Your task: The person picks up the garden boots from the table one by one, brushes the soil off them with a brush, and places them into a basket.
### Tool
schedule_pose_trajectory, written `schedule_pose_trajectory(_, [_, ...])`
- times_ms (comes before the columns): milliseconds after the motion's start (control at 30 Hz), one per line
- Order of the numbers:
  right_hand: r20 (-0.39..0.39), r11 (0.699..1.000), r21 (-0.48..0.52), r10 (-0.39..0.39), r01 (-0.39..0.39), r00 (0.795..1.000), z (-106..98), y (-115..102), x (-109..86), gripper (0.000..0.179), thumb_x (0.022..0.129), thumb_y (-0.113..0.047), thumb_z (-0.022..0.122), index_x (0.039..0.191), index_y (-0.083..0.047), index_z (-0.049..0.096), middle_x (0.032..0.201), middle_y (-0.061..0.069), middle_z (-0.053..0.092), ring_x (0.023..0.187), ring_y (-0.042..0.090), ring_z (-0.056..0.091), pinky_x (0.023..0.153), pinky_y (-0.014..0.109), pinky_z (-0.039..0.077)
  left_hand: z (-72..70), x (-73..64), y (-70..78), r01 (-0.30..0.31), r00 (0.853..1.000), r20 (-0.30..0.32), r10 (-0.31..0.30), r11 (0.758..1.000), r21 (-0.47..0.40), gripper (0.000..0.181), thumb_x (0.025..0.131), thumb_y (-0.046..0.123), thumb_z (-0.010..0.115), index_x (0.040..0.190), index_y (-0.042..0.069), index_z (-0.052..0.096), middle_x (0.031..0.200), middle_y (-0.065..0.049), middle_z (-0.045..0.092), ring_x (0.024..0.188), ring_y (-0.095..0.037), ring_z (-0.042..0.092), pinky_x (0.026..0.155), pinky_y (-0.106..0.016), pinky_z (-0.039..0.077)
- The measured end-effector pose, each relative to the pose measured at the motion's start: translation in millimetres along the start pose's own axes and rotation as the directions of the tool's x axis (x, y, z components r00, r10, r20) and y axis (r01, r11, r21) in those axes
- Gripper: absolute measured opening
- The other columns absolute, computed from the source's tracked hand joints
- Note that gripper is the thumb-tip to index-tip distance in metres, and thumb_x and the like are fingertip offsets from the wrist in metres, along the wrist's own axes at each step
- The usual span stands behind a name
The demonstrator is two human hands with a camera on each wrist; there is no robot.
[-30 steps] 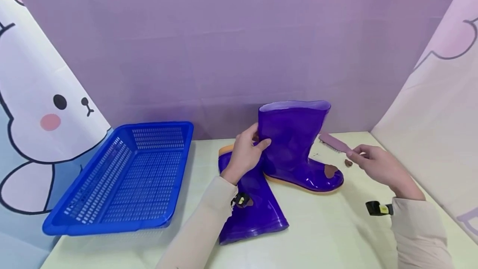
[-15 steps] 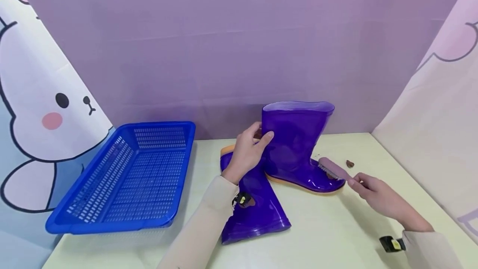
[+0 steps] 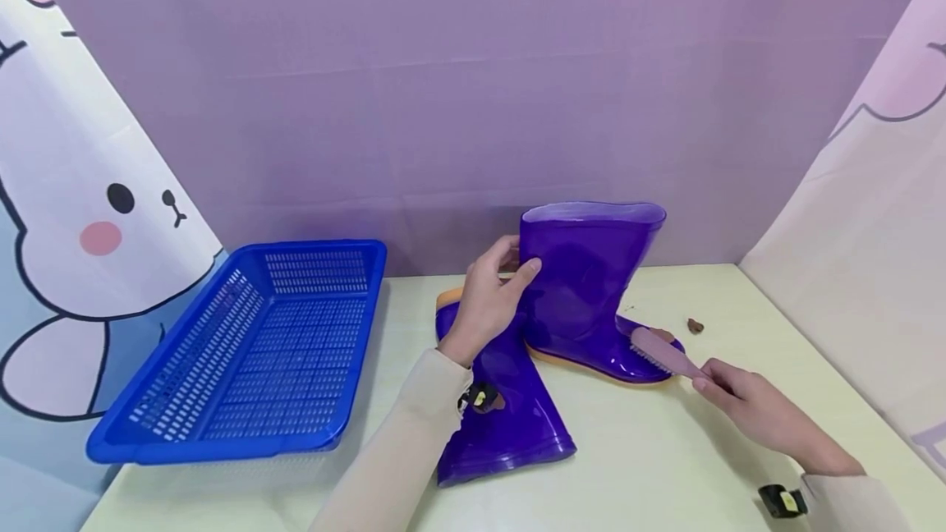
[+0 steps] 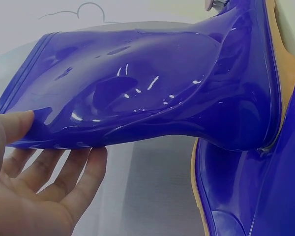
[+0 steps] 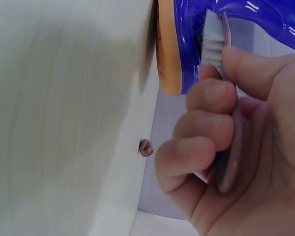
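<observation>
A purple rain boot with an orange sole stands upright on the table. My left hand grips the back of its shaft, thumb on the near side; in the left wrist view the fingers curl under the shaft. The handle of a pink brush is in my right hand. Its white bristles are at the boot's toe, beside a brown patch partly hidden by the brush. A second purple boot lies on its side under my left forearm, also with a brown spot.
To the left sits a blue plastic basket with slotted walls. A small brown clump lies on the pale table right of the boot. Purple cloth hangs behind, and printed panels stand at both sides.
My right hand has brought the brush from behind the toe down onto it, then slightly nearer, uncovering part of the brown patch. My left hand keeps its grip, and the boot has barely shifted.
</observation>
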State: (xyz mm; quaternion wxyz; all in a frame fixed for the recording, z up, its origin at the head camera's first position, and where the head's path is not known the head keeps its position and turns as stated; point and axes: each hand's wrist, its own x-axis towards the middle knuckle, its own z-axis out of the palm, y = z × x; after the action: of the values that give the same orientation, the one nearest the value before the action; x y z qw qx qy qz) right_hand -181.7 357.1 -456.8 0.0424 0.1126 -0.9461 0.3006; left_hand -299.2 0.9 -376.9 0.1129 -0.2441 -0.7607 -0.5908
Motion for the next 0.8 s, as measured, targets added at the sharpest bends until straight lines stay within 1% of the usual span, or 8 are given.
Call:
schedule_pose_trajectory(133, [-0.051,0.998,-0.066,0.003,-0.006,0.999,1.7,0.2,-0.5,0.018,0.107,-0.018,0.052,0.091,-0.013,0.057,0.065,-0.010,0.033,0.053,-0.001,0.029,0.046,0.025,0.030,-0.5,-0.2,-0.8,-0.007,1.000,-0.009,0.007,1.000,-0.001,0.030,0.102,0.025,0.064,0.129,0.015,0.065,0.118,-0.006,0.072,0.108,-0.020,0.069,0.091,-0.038,0.060])
schedule_pose_trajectory(233, [-0.075,0.995,-0.098,0.011,-0.018,0.997,1.6,1.0,-1.3,0.017,0.107,-0.017,0.052,0.092,-0.013,0.056,0.065,-0.010,0.032,0.053,0.000,0.028,0.047,0.024,0.028,-0.7,0.3,-1.9,-0.019,1.000,-0.016,0.019,1.000,0.000,0.029,0.102,0.025,0.064,0.128,0.014,0.066,0.118,-0.007,0.073,0.107,-0.021,0.069,0.090,-0.038,0.060])
schedule_pose_trajectory(433, [-0.094,0.992,-0.118,0.037,-0.048,0.995,-2.1,5.8,-4.6,0.018,0.108,-0.019,0.051,0.093,-0.011,0.056,0.065,-0.009,0.033,0.053,0.001,0.030,0.047,0.024,0.028,-1.3,1.4,-3.9,-0.034,0.999,-0.012,0.034,0.999,0.005,0.028,0.102,0.025,0.064,0.127,0.015,0.067,0.119,-0.006,0.072,0.109,-0.021,0.070,0.089,-0.036,0.060])
schedule_pose_trajectory(633, [-0.124,0.987,-0.138,0.068,-0.085,0.990,-5.8,10.6,-5.0,0.022,0.109,-0.022,0.050,0.092,-0.010,0.056,0.064,-0.008,0.035,0.052,0.002,0.031,0.046,0.025,0.029,-1.3,2.0,-4.8,-0.025,1.000,-0.004,0.025,1.000,0.011,0.029,0.101,0.026,0.065,0.128,0.015,0.067,0.120,-0.005,0.073,0.109,-0.020,0.070,0.089,-0.036,0.060])
schedule_pose_trajectory(733, [-0.128,0.985,-0.136,0.087,-0.104,0.988,-6.1,12.1,-4.8,0.024,0.110,-0.024,0.047,0.095,-0.007,0.057,0.065,-0.006,0.037,0.052,0.004,0.032,0.046,0.025,0.030,-1.1,2.5,-4.9,-0.020,1.000,-0.002,0.020,1.000,0.011,0.029,0.101,0.027,0.065,0.128,0.015,0.067,0.120,-0.005,0.073,0.109,-0.020,0.070,0.089,-0.036,0.060])
schedule_pose_trajectory(800, [-0.157,0.983,-0.139,0.101,-0.124,0.982,-6.8,13.2,-4.5,0.025,0.110,-0.024,0.045,0.098,-0.005,0.057,0.066,-0.004,0.039,0.052,0.005,0.033,0.046,0.026,0.030,-1.1,2.4,-4.8,-0.016,1.000,0.001,0.016,1.000,0.011,0.030,0.101,0.028,0.065,0.128,0.015,0.067,0.120,-0.005,0.073,0.109,-0.020,0.070,0.089,-0.035,0.060])
